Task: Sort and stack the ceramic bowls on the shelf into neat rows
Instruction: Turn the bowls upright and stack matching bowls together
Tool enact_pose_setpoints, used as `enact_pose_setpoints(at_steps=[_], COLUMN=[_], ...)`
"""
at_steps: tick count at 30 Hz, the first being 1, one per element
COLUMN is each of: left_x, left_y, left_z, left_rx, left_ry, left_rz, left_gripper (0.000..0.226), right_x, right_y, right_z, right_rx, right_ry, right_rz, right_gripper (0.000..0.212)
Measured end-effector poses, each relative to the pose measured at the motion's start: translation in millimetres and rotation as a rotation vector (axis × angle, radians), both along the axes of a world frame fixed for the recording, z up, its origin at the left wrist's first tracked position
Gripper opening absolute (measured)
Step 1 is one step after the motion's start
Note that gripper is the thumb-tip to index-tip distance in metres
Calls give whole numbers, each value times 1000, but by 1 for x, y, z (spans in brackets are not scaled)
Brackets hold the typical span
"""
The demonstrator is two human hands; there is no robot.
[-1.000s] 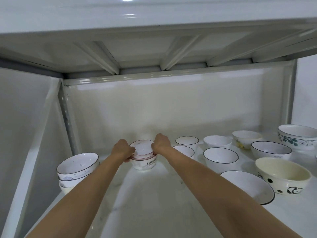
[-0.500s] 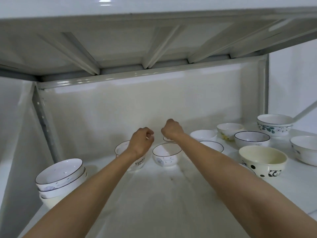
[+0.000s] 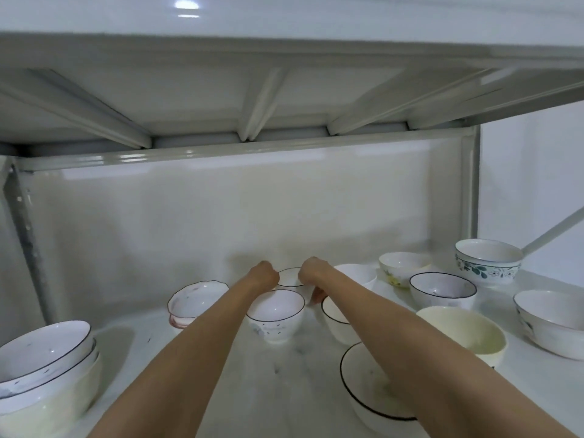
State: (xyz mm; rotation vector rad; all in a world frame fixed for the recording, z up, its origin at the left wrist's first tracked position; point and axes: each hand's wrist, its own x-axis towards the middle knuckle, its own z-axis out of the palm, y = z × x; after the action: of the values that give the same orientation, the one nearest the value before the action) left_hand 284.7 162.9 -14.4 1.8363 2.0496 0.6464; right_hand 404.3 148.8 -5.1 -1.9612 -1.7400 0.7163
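Both arms reach to the back of the white shelf (image 3: 196, 352). My left hand (image 3: 263, 275) and my right hand (image 3: 313, 272) close on either side of a small white bowl with a thin black rim (image 3: 291, 277) near the back wall. In front of it stands another black-rimmed bowl with a faint blue pattern (image 3: 275, 317). The pink-rimmed bowl stack (image 3: 196, 301) sits to the left, free of my hands. A black-rimmed white bowl (image 3: 335, 314) is partly hidden under my right forearm.
A stack of three bowls (image 3: 47, 371) stands at the front left. Right of my arms are a black-rimmed plate-like bowl (image 3: 366, 384), a cream bowl (image 3: 464, 333), a purple-tinted bowl (image 3: 442, 289), a yellow-flowered bowl (image 3: 403, 268), a green-leaf bowl stack (image 3: 488, 260) and a large bowl (image 3: 553, 320). The upper shelf (image 3: 284, 90) hangs close overhead.
My hands left the pink-rimmed stack, lifted, then moved right and back to close around the small black-rimmed bowl. The view has shifted to the right.
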Motion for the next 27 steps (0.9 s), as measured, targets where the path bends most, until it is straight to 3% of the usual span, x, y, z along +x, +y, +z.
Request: enact_pose_setpoints(at_steps=[2,6,10,12,13,16,19,20,23,25,27], left_x=[6,11,14,18,19,23,21,19,13,9,2], left_y=[7,17,17,16,14,13,12,10,5,-1,-8], left_z=[0,-7,-6,-4,-3,-2,-1,1,11,18,24], left_rx=[-40,-79,-117,-96,-81,-23,43,70,155,211,260], left_ry=[16,55,37,4,-11,-108,-204,-240,-314,-349,-359], left_rz=[8,31,55,77,89,113,128,135,148,174,199], left_gripper=[14,31,28,14,5,18,19,17,21,21,13], right_x=[-2,3,6,7,7,9,9,8,7,4,5], right_y=[5,15,18,21,24,21,21,24,14,17,15], right_z=[-2,-12,-18,-20,-21,-18,-15,-14,0,5,12], right_rx=[-42,4,47,36,66,103,128,157,267,322,368], right_ry=[31,198,234,318,315,169,240,138,127,150,212], right_rz=[3,66,103,47,64,113,50,105,88,63,62], right_gripper=[19,23,30,29,29,29,35,35,5,31,31])
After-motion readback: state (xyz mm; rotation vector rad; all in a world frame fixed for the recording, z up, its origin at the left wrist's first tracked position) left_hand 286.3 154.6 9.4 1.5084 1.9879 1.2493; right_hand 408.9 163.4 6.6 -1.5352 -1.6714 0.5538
